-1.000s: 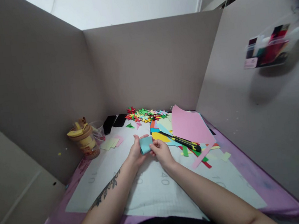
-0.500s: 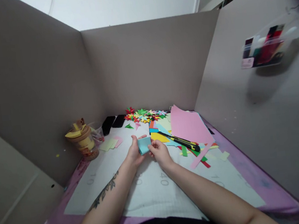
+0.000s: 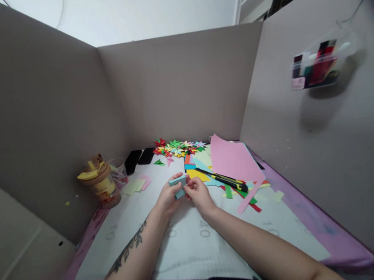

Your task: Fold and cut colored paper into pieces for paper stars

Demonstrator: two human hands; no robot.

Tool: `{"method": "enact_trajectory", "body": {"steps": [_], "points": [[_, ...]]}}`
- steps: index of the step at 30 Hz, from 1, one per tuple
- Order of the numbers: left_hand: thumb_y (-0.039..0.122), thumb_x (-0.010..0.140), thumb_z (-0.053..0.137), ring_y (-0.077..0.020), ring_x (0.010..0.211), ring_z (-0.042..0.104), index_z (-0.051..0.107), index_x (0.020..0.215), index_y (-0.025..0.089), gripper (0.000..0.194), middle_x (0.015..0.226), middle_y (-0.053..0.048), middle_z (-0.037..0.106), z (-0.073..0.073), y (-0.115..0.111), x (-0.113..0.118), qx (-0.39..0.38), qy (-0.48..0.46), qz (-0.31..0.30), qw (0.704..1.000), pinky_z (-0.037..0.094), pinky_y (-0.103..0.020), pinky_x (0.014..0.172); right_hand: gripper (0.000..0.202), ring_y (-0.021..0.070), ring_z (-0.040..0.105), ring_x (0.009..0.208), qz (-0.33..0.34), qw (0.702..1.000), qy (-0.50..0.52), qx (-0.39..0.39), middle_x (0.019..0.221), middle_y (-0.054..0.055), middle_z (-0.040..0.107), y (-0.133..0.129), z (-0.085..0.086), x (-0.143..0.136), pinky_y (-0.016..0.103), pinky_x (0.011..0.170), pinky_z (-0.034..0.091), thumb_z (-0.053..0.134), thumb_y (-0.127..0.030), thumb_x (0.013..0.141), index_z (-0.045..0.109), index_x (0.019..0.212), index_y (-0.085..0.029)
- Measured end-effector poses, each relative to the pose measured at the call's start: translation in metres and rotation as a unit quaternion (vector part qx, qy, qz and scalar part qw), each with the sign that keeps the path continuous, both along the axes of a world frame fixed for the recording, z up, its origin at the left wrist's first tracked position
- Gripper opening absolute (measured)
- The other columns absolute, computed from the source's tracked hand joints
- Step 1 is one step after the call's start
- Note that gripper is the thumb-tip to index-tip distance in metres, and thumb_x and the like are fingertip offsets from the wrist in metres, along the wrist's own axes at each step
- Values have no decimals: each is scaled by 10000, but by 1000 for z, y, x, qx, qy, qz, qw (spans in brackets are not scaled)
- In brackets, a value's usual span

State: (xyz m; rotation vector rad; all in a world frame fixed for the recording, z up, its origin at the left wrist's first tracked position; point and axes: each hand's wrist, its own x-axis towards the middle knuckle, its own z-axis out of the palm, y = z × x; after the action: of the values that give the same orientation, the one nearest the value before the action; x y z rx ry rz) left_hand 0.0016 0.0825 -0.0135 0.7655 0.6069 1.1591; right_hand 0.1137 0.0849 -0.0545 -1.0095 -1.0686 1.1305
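A small folded piece of light blue paper (image 3: 181, 190) is held up over the middle of the white sheet. My left hand (image 3: 169, 196) grips it from the left, thumb across its face and fingers behind. At its right edge, my right hand (image 3: 197, 193) pinches the paper between thumb and fingers. Just right of my hands lies a black and yellow utility knife (image 3: 229, 181), resting on coloured paper. Beyond it is a large pink paper sheet (image 3: 233, 158). Cut paper strips, including a pink strip (image 3: 249, 197), lie near the knife.
Folded paper stars (image 3: 177, 148) are heaped at the back. Two black phones (image 3: 146, 156) lie to their left. A lidded cup (image 3: 101, 183) and a clear plastic cup (image 3: 118, 170) stand at left. Grey partition walls (image 3: 180, 86) enclose the table; a clear bag hangs at right.
My left thumb has come across the front of the blue paper, which now looks tilted and narrower. My right hand still pinches its right side. The whole view has shifted slightly.
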Motion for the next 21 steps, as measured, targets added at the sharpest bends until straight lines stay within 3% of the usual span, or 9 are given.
{"method": "enact_trajectory", "body": {"steps": [4, 8, 10, 12, 16, 21], "points": [[149, 646, 737, -238, 924, 636, 582, 1118, 134, 496, 1071, -147, 661, 1, 0, 1, 13, 31, 3, 999, 476, -329, 801, 221, 106, 469, 526, -35, 997, -63, 34, 634, -59, 487, 2, -1, 3, 222, 481, 389, 619, -323, 692, 432, 735, -213], [123, 632, 745, -206, 866, 643, 557, 1180, 136, 579, 1018, -132, 676, 3, 1, -3, -2, 72, 9, 997, 460, -305, 791, 144, 149, 498, 726, -99, 968, -194, 126, 836, 8, 535, 1, 13, 16, 275, 668, 433, 624, -258, 686, 548, 795, -204], [122, 628, 746, -187, 772, 645, 546, 1205, 143, 611, 938, -113, 687, 3, 0, -5, -6, 94, -12, 996, 460, -290, 729, 204, 189, 506, 881, -93, 948, -248, 179, 985, 49, 530, -1, 24, 25, 318, 772, 428, 610, -229, 707, 619, 910, -221], [99, 616, 736, -167, 707, 631, 566, 1186, 153, 598, 900, -94, 683, 3, -2, -5, 5, 106, -45, 993, 449, -266, 673, 238, 215, 487, 993, -42, 929, -290, 226, 1053, 61, 530, -1, 32, 32, 349, 849, 401, 601, -209, 731, 661, 957, -251], [19, 585, 685, -150, 719, 610, 623, 1107, 185, 551, 972, -71, 670, 2, -4, -4, 35, 126, -100, 986, 423, -223, 627, 119, 211, 514, 919, 59, 907, -327, 257, 868, 37, 603, -1, 38, 38, 357, 835, 385, 615, -202, 747, 696, 816, -257], [82, 619, 700, -137, 629, 587, 672, 985, 145, 373, 819, -57, 678, 3, 0, -11, 59, 167, -127, 976, 412, -220, 585, 103, 166, 515, 721, 37, 941, -281, 186, 706, 9, 575, 2, 33, 39, 283, 671, 397, 607, -256, 731, 628, 640, -211]]}}
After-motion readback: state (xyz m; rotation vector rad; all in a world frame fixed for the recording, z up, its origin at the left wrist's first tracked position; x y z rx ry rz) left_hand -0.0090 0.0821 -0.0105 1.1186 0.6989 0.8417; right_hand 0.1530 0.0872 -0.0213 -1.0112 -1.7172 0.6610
